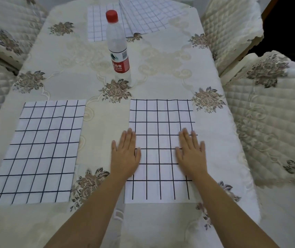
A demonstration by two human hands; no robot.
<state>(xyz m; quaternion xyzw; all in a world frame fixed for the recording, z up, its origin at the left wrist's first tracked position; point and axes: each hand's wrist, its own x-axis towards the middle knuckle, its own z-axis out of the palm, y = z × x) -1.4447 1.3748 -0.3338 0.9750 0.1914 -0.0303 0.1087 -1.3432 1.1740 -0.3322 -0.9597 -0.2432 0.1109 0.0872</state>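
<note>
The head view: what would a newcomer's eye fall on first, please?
Two hands lie flat on a white checked cloth at the front right of the table: the left hand at its left edge, the right hand near its right edge. A clear water bottle with a red cap stands upright mid-table. A matching cloth lies front left.

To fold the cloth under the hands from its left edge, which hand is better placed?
Left, probably: the left hand lies across the left edge of the cloth; the right hand lies near its right edge.
</note>
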